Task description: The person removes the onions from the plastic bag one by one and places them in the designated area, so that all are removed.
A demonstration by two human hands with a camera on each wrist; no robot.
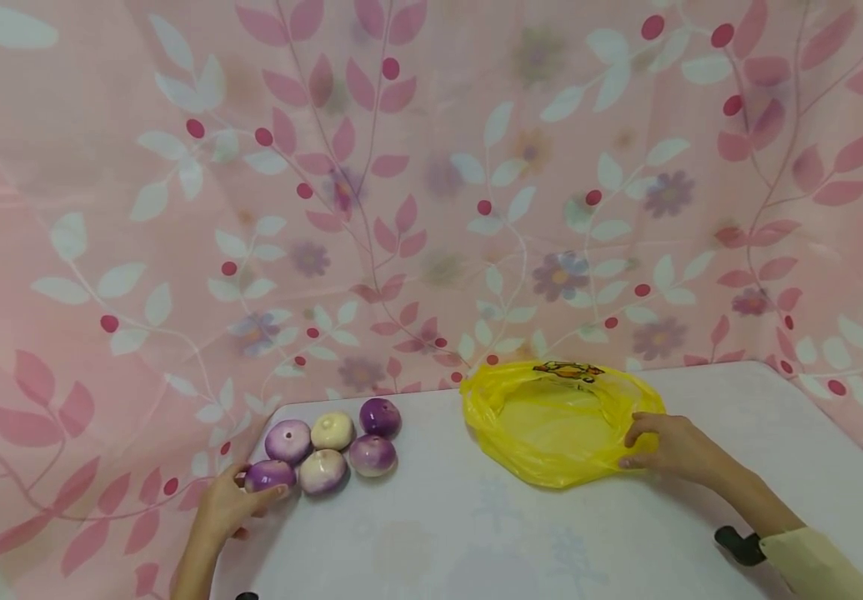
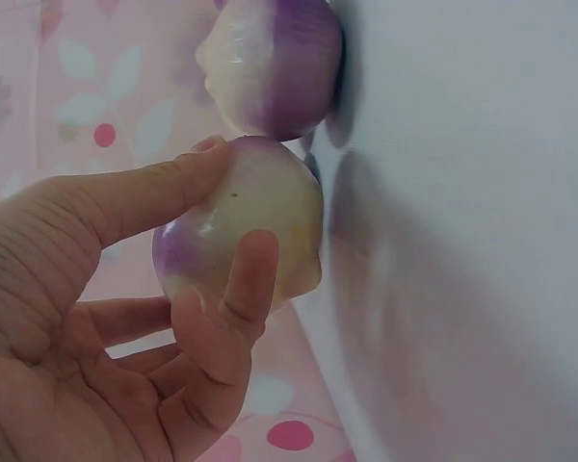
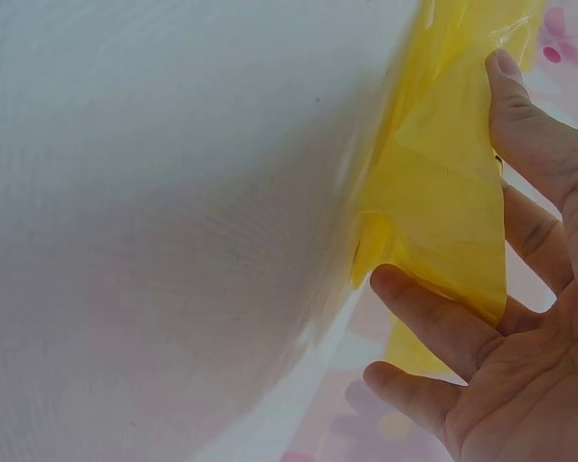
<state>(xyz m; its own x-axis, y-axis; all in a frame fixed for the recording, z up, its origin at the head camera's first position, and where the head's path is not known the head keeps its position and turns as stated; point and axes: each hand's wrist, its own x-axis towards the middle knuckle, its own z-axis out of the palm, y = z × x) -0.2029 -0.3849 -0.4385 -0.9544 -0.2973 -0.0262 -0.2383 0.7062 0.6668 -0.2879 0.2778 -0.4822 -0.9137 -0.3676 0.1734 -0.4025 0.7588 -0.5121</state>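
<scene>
At the table's left edge my left hand (image 1: 224,506) grips a purple-and-white onion (image 1: 269,475), the nearest left one of a group. The left wrist view shows thumb and fingers around this glossy onion (image 2: 255,197), beside another onion (image 2: 279,67). Across the table, a yellow plastic bag (image 1: 551,475) lies with its mouth spread wide, facing up. My right hand (image 1: 674,450) holds the bag's right rim between thumb and fingers. Seen from the right wrist, the bag's thin side (image 3: 438,207) lies between the thumb and the fingers, some fingertips partly hidden behind it.
Several more onions sit close together, among them a pale one (image 1: 332,432) and a dark purple one (image 1: 381,417). They stand on a white-covered table (image 1: 431,533). A pink floral curtain (image 1: 431,208) hangs right behind the table and along its sides.
</scene>
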